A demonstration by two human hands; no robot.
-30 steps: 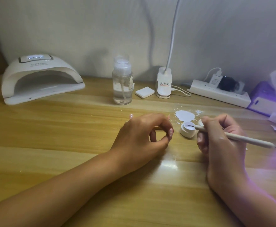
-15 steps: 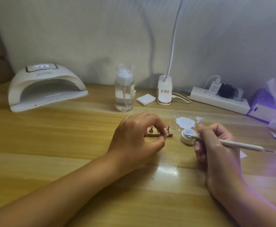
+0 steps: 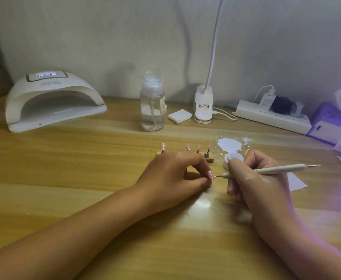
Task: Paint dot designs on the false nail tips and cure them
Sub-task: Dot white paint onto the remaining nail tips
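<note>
Here, left hand (image 3: 171,174) pinched nail tip (image 3: 210,175) mid-desk, to steady it; right hand (image 3: 256,178) gripped pen (image 3: 272,169) pencil-style, point touching tip; paint pot (image 3: 233,158) just beside, likely for reloading.

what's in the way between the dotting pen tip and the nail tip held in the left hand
Nothing visible. The dotting pen in the right hand points its metal tip straight at the pink nail tip pinched in the left hand; the gap between them is clear.
</note>
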